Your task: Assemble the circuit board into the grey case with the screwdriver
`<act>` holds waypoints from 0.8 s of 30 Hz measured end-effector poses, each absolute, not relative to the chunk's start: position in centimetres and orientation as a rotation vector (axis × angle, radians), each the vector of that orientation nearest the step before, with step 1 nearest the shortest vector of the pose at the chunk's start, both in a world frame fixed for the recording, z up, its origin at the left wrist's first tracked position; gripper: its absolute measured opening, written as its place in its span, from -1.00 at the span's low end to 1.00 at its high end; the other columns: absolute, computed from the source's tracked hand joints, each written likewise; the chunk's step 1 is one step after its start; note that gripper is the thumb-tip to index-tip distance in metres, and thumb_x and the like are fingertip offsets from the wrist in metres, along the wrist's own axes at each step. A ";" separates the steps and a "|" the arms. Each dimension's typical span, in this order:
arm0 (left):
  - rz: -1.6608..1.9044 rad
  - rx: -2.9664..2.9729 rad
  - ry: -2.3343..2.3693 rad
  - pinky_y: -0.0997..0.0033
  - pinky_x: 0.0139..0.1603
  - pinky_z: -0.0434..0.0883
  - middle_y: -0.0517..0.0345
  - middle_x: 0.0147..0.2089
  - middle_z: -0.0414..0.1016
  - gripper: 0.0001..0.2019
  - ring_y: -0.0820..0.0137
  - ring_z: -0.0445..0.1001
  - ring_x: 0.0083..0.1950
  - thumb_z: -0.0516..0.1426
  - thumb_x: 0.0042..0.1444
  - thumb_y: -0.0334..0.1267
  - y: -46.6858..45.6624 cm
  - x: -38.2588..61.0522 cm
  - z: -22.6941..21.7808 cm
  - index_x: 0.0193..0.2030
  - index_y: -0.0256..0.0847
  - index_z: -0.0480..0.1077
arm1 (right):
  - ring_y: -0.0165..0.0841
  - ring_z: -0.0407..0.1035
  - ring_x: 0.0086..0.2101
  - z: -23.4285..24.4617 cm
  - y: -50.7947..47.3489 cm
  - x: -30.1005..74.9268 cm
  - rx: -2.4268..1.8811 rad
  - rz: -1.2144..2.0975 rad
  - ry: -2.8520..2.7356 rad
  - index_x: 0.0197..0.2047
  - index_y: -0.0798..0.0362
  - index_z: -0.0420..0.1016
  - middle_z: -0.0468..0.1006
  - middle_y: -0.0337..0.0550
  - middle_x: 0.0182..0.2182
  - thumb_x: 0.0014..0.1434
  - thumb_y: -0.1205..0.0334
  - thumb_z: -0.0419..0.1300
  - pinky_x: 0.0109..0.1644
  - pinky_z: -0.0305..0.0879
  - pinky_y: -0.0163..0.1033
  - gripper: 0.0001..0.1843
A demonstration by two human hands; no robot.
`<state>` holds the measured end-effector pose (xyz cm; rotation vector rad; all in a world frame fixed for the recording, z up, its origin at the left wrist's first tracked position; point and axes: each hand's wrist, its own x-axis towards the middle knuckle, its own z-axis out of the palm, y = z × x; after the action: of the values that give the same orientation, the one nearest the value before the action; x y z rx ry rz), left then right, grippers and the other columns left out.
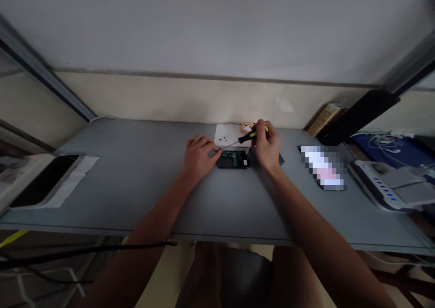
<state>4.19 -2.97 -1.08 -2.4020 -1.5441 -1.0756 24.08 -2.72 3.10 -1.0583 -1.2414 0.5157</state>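
My right hand (pixel 267 147) grips the black-and-yellow handle of a screwdriver (pixel 245 138). Its thin shaft slants down to the left, and the tip ends by the fingers of my left hand (pixel 200 157). Those fingers are curled together at the left end of a dark casing, with a small greyish piece partly showing between them; what it is, I cannot make out. A green circuit board (pixel 234 156) lies inside the open black casing (pixel 234 166). Under my right hand sits a dark flat part (pixel 280 159), mostly covered.
Behind the casing, a white sheet (pixel 220 131) carries several tiny dark bits and an orange tape roll (pixel 246 127). A lit phone (pixel 322 168) and a grey charging unit (pixel 377 185) are at right. Another phone (pixel 47 181) lies at left.
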 end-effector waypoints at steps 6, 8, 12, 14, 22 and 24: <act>-1.050 -2.411 -1.511 0.13 0.05 0.36 0.08 -0.22 0.59 -0.82 0.18 0.50 -0.05 0.29 0.29 -0.19 -3.0 4.1 -0.9 -0.35 -0.13 0.54 | -0.49 0.19 -0.60 3.2 -2.8 24.0 -1.061 0.549 -1.220 -0.42 -0.02 0.38 0.28 -0.36 -0.61 0.21 -0.51 0.08 -0.53 0.14 -0.30 -0.33; -1.052 -2.417 -1.483 0.16 0.03 0.35 0.10 -0.23 0.58 -0.82 0.20 0.49 -0.06 0.29 0.29 -0.20 -2.9 4.1 -1.1 -0.35 -0.13 0.54 | -0.49 0.18 -0.61 3.1 -2.7 24.1 -1.070 0.559 -1.215 -0.43 -0.02 0.36 0.27 -0.37 -0.62 0.20 -0.52 0.09 -0.54 0.12 -0.31 -0.33; -1.075 -2.419 -1.406 0.19 0.01 0.35 0.11 -0.25 0.56 -0.82 0.21 0.48 -0.07 0.29 0.31 -0.19 -2.6 4.0 -1.6 -0.34 -0.12 0.54 | -0.50 0.18 -0.62 2.9 -2.5 24.2 -1.070 0.551 -1.218 -0.43 -0.03 0.34 0.26 -0.37 -0.63 0.22 -0.51 0.06 -0.55 0.11 -0.32 -0.33; -1.085 -2.413 -1.382 0.20 0.01 0.35 0.11 -0.25 0.56 -0.82 0.21 0.48 -0.07 0.30 0.30 -0.19 -2.6 3.9 -1.7 -0.35 -0.13 0.53 | -0.50 0.18 -0.62 2.8 -2.5 24.3 -1.075 0.530 -1.221 -0.44 -0.03 0.33 0.25 -0.37 -0.63 0.24 -0.49 0.05 -0.54 0.12 -0.32 -0.34; -1.118 -2.493 -1.288 0.24 -0.02 0.39 0.09 -0.22 0.56 -0.79 0.24 0.48 -0.08 0.24 0.36 -0.18 -2.5 3.6 -1.9 -0.33 -0.15 0.52 | -0.49 0.18 -0.63 2.4 -2.3 24.4 -1.111 0.566 -1.175 -0.44 -0.02 0.34 0.26 -0.36 -0.64 0.24 -0.47 0.07 -0.56 0.09 -0.31 -0.36; -1.122 -2.509 -1.279 0.23 -0.01 0.39 0.10 -0.21 0.55 -0.78 0.24 0.47 -0.08 0.22 0.37 -0.16 -2.5 3.5 -1.9 -0.32 -0.14 0.52 | -0.49 0.19 -0.64 2.4 -2.3 24.4 -1.115 0.583 -1.156 -0.44 -0.03 0.34 0.27 -0.36 -0.63 0.23 -0.48 0.07 -0.57 0.09 -0.31 -0.35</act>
<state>3.47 -2.49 -1.94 -2.5092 -1.2793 -1.1220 24.37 -2.27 2.36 -1.1151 -1.1557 0.5834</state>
